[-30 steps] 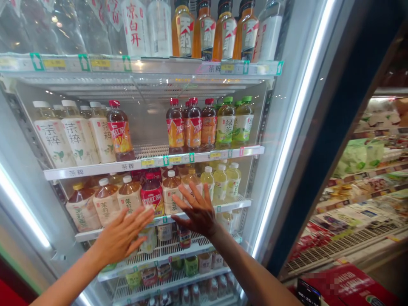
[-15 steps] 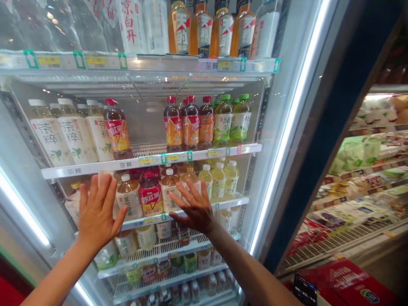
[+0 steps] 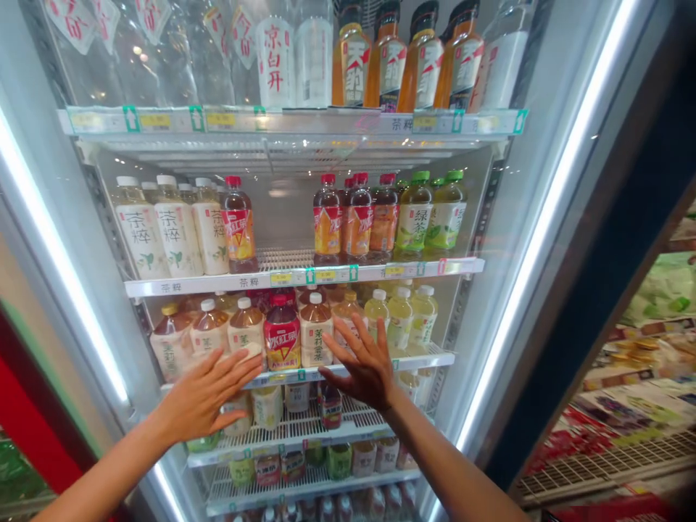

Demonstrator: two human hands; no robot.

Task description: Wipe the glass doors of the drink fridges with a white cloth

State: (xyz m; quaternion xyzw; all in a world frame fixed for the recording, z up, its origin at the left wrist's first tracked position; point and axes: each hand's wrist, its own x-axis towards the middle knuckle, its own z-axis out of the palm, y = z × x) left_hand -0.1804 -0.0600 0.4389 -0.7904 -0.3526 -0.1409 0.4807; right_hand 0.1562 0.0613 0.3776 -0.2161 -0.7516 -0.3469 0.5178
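Note:
Both of my hands are raised in front of a lit drinks cooler. My left hand (image 3: pixel 209 399) is open, fingers stretched to the right, with nothing in it; it covers the lower part of some jasmine tea bottles (image 3: pixel 244 319). My right hand (image 3: pixel 362 362) is open too, fingers spread, holding nothing, nearest a gold-capped tea bottle (image 3: pixel 348 304). Between the hands stand a red-labelled iced tea bottle (image 3: pixel 283 337) and a white-capped jasmine tea bottle (image 3: pixel 316 333). I cannot tell whether either hand touches anything.
The shelf above (image 3: pixel 255 281) carries white tea bottles (image 3: pixel 135 232), red-capped iced teas (image 3: pixel 359 221) and green tea bottles (image 3: pixel 416 217). Amber bottles (image 3: pixel 388 61) stand on the top shelf. Light strips (image 3: pixel 544 225) run down both sides. Packaged goods (image 3: pixel 625 391) line a display at the right.
My left hand has turned from fingers up to fingers pointing right and moved lower. My right hand stays spread. The view has shifted, so the cooler appears farther right.

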